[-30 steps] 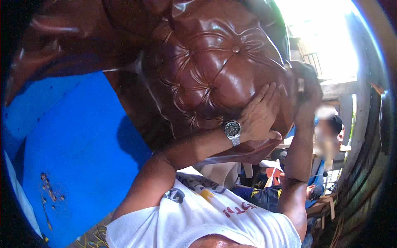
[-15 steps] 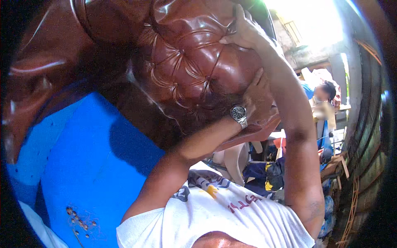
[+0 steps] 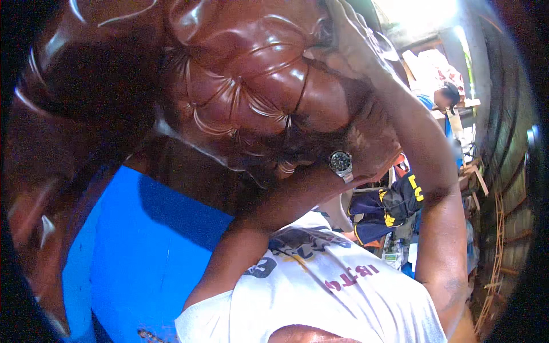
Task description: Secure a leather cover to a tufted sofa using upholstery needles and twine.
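A glossy brown leather cover (image 3: 246, 97) with deep button tufts and pleats fills the upper middle. My right hand (image 3: 346, 48) is at its upper right edge, thumb laid on the tufted face and the other fingers bent over the rim. Lower on the same side, my left hand (image 3: 372, 140) grips the cover's edge, its fingers mostly lost in shadow. A metal watch (image 3: 341, 162) is on my left wrist. Loose brown leather (image 3: 34, 188) hangs in folds at the left. What lies beneath the cover is hidden.
A bright blue surface (image 3: 148, 246) lies at the lower left, with small dark bits (image 3: 150, 335) on it. Dark clothing with yellow marks (image 3: 389, 200) sits beyond my arms. Another person (image 3: 446, 96) is at the far right, near a corrugated wall (image 3: 514, 200).
The view has shifted, and the leather hangs lower at the left, covering more of the blue surface. Both hands keep their hold on the cover's right edge.
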`<state>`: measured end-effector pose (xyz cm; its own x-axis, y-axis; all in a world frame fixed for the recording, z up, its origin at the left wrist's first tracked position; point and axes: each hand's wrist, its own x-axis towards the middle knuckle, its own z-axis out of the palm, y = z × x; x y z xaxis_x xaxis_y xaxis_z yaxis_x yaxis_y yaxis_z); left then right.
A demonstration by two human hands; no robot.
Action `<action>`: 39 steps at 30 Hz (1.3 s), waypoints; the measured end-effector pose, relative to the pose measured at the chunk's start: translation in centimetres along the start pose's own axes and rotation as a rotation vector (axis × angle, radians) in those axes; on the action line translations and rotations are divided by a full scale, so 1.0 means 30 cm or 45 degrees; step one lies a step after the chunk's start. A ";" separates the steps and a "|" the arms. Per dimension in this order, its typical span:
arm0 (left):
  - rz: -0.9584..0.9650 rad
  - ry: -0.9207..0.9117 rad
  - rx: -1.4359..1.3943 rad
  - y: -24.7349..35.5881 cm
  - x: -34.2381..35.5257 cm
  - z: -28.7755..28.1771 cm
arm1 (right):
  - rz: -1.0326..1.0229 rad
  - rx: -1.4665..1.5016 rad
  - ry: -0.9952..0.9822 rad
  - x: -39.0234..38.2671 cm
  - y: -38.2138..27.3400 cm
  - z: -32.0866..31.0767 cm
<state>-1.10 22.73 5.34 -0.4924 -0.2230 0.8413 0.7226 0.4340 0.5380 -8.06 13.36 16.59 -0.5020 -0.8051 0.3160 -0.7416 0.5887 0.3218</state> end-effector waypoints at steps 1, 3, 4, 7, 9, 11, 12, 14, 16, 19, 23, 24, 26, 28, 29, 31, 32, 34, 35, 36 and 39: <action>0.007 -0.007 0.004 0.004 -0.005 0.001 | 0.180 0.043 -0.270 0.002 -0.030 -0.034; 0.037 -0.041 0.015 0.008 -0.026 -0.026 | 0.213 0.049 -0.262 0.009 -0.037 -0.031; 0.062 -0.061 0.005 0.008 -0.042 -0.054 | 0.230 0.061 -0.265 0.013 -0.048 -0.035; 0.252 -0.014 -0.360 -0.085 -0.164 -0.239 | 0.325 0.033 -0.359 0.028 -0.043 -0.072; 0.132 0.200 0.241 -0.198 -0.541 -0.441 | 0.378 0.014 -0.456 0.049 -0.051 -0.045; -0.805 0.681 0.232 -0.188 -1.060 -0.725 | 0.348 0.060 -0.406 0.019 -0.024 -0.022; -1.033 1.370 -0.219 -0.194 -1.382 -0.854 | 0.296 0.104 -0.368 0.005 -0.033 -0.021; -1.328 0.807 1.077 0.072 -1.578 -1.171 | 0.334 -0.023 -0.414 -0.023 -0.018 -0.069; -1.395 0.521 1.953 0.340 -1.885 -1.288 | 0.275 -0.163 -0.503 0.028 -0.013 -0.052; -1.331 0.341 2.230 0.489 -2.070 -1.255 | -0.015 -0.046 -0.346 0.042 0.132 0.060; -1.413 0.248 2.312 0.535 -2.290 -1.245 | -0.061 0.039 -0.337 0.055 0.136 0.117; -1.434 0.244 2.315 0.505 -2.310 -1.250 | -0.035 0.021 -0.352 0.034 0.128 0.104; -1.479 0.261 2.312 0.479 -2.308 -1.226 | 0.004 -0.015 -0.354 0.027 0.129 0.112; -1.528 0.262 2.325 0.482 -2.286 -1.198 | 0.038 -0.039 -0.360 0.008 0.130 0.104; -1.578 0.270 2.321 0.489 -2.278 -1.189 | 0.046 -0.052 -0.373 0.008 0.128 0.098; -1.626 0.268 2.319 0.503 -2.288 -1.191 | 0.064 -0.052 -0.380 -0.006 0.117 0.114; -1.679 0.237 2.339 0.502 -2.299 -1.175 | 0.061 -0.057 -0.375 -0.001 0.105 0.110; -1.741 0.208 2.345 0.501 -2.294 -1.160 | 0.065 -0.067 -0.362 -0.001 0.097 0.091; -1.691 0.212 2.336 0.488 -2.289 -1.172 | 0.074 -0.060 -0.351 -0.006 0.095 0.093; -1.653 0.211 2.326 0.497 -2.270 -1.180 | 0.079 -0.046 -0.347 -0.009 0.098 0.108; -1.717 0.174 2.361 0.496 -2.236 -1.203 | 0.128 0.009 -0.241 -0.038 0.112 0.155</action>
<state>60.20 12.65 -41.20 -0.0623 -0.9768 0.2048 -0.9957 0.0748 0.0540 -12.04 15.92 13.16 -0.6477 -0.7420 0.1730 -0.6862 0.6668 0.2906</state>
